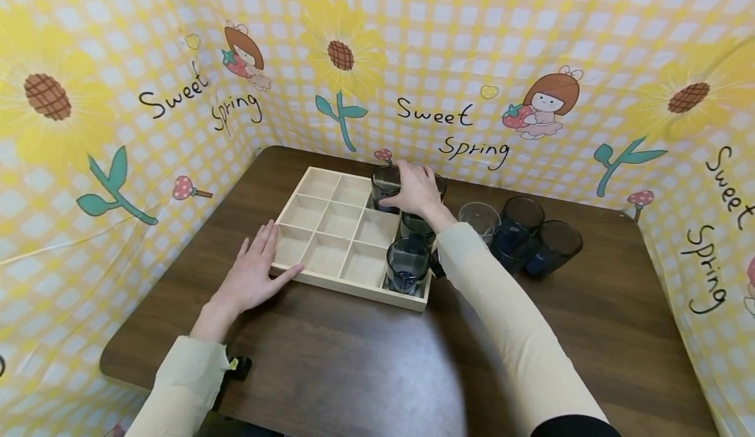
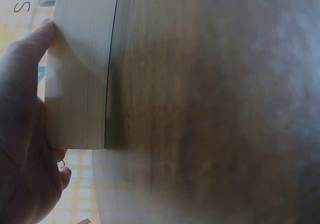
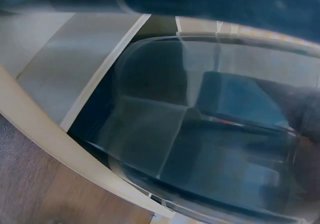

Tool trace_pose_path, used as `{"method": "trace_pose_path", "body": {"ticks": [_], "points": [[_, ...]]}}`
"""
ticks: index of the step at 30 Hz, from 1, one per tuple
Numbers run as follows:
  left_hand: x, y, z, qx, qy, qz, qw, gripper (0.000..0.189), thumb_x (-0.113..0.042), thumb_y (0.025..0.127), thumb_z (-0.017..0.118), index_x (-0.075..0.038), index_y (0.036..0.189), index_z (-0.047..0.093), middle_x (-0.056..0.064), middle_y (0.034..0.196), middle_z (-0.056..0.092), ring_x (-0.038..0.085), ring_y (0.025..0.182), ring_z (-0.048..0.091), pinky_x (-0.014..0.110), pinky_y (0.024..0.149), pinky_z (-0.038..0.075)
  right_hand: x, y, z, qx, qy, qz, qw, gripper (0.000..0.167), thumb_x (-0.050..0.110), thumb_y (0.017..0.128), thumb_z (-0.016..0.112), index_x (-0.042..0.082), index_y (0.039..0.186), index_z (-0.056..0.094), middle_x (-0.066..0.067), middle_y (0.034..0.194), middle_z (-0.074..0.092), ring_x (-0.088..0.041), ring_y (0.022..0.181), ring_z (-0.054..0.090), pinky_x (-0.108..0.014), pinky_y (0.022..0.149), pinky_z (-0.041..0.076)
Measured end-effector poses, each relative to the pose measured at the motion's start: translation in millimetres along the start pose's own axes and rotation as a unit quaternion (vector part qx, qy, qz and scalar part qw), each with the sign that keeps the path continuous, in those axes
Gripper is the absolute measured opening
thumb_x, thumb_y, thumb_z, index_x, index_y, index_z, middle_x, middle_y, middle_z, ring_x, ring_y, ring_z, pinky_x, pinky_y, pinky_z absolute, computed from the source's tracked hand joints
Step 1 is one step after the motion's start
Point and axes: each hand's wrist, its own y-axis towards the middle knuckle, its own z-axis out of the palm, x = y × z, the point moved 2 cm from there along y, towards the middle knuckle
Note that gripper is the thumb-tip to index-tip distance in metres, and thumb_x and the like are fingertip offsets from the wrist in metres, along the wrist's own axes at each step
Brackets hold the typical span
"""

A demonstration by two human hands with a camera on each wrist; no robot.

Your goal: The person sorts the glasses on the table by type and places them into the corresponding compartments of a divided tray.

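A light wooden tray (image 1: 348,284) divided into square compartments lies on the table. My left hand (image 1: 252,273) rests at its front left corner, fingers spread along the left side and thumb against the front wall. At the tray's back right, my right hand (image 1: 420,191) holds a dark glass (image 1: 382,185) by its rim, thumb in front. Another dark glass (image 1: 440,188) shows partly behind that hand. Two more stand in the right column: a middle glass (image 1: 415,226), partly covered by the wrist, and a front glass (image 1: 408,261). Close up, dark glass (image 3: 150,129) fills the right wrist view.
Right of the tray stand a clear glass (image 1: 479,217) and two dark glasses, one at the back (image 1: 522,217) and one nearer the right (image 1: 552,247). The brown table (image 1: 354,358) meets a yellow checked cloth (image 1: 407,50) at the back and sides.
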Motion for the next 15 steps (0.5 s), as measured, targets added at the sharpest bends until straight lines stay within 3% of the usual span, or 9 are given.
{"method": "trace_pose_path", "body": {"ticks": [6, 11, 15], "points": [[0.2, -1.4, 1.0, 0.007, -0.006, -0.001, 1.0000, 0.113, -0.066, 0.106, 0.060, 0.005, 0.174, 0.004, 0.028, 0.184, 0.008, 0.051, 0.171, 0.013, 0.074, 0.135, 0.013, -6, -10.9, -15, -0.011, 0.063, -0.012, 0.9978, 0.093, 0.053, 0.101, 0.077, 0.009, 0.171, 0.035, -0.017, 0.174, 0.045, -0.041, 0.165, 0.036, -0.060, 0.142, 0.008], [-1.4, -0.4, -1.9, 0.009, -0.011, 0.001, 0.9999, 0.113, -0.066, 0.106, 0.060, 0.006, 0.174, 0.004, 0.029, 0.184, 0.007, 0.051, 0.171, 0.012, 0.074, 0.135, 0.012, -15, -39.8, -45, -0.042, 0.139, -0.016, 0.9893, 0.086, 0.049, 0.107, 0.068, 0.009, 0.173, 0.031, -0.018, 0.180, 0.033, -0.040, 0.170, 0.026, -0.059, 0.140, 0.019], [-1.0, -0.4, -2.5, 0.007, -0.008, 0.000, 0.9999, 0.113, -0.065, 0.106, 0.061, 0.007, 0.174, 0.005, 0.029, 0.183, 0.009, 0.051, 0.171, 0.012, 0.074, 0.135, 0.012, -22, -73.2, -61, -0.063, 0.174, -0.026, 0.9824, 0.082, 0.044, 0.108, 0.068, 0.012, 0.174, 0.032, -0.016, 0.181, 0.033, -0.039, 0.169, 0.029, -0.061, 0.138, 0.025]]}}
